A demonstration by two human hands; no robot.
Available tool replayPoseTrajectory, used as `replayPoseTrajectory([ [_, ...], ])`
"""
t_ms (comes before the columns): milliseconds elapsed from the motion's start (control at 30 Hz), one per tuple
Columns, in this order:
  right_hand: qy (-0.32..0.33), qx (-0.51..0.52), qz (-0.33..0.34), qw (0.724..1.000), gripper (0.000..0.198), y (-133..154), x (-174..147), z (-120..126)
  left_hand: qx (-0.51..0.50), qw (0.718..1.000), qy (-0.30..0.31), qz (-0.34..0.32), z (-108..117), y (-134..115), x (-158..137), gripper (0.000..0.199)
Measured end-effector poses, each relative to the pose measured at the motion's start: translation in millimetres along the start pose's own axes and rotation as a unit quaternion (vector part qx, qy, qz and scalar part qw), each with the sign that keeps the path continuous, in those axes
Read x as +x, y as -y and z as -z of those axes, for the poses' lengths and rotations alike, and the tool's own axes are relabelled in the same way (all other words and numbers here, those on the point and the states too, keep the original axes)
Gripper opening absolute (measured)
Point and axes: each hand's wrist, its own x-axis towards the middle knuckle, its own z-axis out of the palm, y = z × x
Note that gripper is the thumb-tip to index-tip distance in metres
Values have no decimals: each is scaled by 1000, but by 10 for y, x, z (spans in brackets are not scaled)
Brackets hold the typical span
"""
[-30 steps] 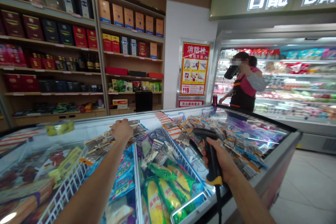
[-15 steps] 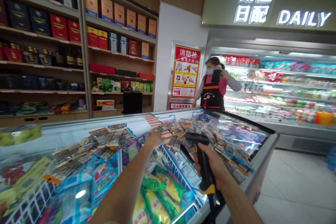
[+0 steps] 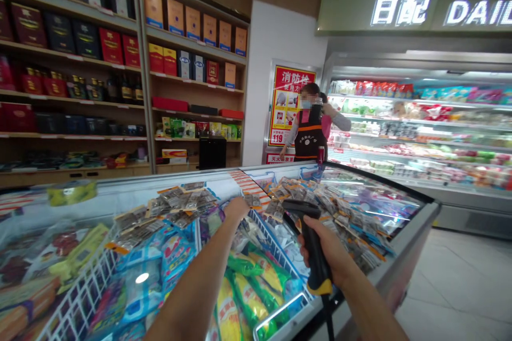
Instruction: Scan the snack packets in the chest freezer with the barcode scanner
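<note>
In my right hand (image 3: pixel 328 253) is a black and yellow barcode scanner (image 3: pixel 314 248), its grip upright and its head pointing away to the left. A cord drops from its base. My left hand (image 3: pixel 237 206) reaches out over the freezer, at the near end of an orange-striped strip (image 3: pixel 250 185); its fingers are hidden behind the hand. Flat packets with orange edges (image 3: pixel 182 202) lie to its left on the freezer's glass. A larger spread of similar packets (image 3: pixel 352 224) lies right of the scanner. Below my forearms are green and yellow bags (image 3: pixel 248 293) in a white wire basket (image 3: pixel 276 248).
Blue bags (image 3: pixel 148 277) fill the compartment at left. A roll of yellow tape (image 3: pixel 72 192) rests on the freezer's far side. Behind the freezer stands a person in a dark apron (image 3: pixel 310 141), an arm raised. Boxed goods line the shelves (image 3: pixel 192 85); a chiller (image 3: pixel 440 128) stands at right.
The view has turned a little left. My left hand's fingers, stretched towards the striped strip before, are now out of sight. The scanner stays in my right hand. The person behind has shifted left.
</note>
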Motion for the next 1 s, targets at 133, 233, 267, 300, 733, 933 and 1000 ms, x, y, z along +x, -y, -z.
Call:
replayPoseTrajectory([
  [133, 1, 2, 20, 1000, 23, 0, -49, -13, -20, 998, 0, 63, 10, -101, 39, 37],
  [233, -2, 2, 21, 1000, 24, -2, -70, -32, -7, 997, -49, 65, -40, -175, 44, 41],
  [267, -2, 3, 20, 1000, 24, -1, -74, -37, -1, 997, -54, 56, -65, -182, 55, 41],
  [300, -2, 4, 19, 1000, 24, 1, -76, -42, 0, 998, -48, 46, -87, -178, 72, 39],
  [733, 50, 35, -62, 996, 25, 52, -68, -190, -483, 875, -22, 6, 24, 150, 25, 39],
  [933, 37, 4, -81, 996, 25, 13, -63, -194, -513, 859, 9, -8, 36, 84, -33, 39],
  [1000, 31, 1, -97, 995, 25, -12, -54, -182, -507, 861, 24, -34, 18, 78, -43, 37],
])
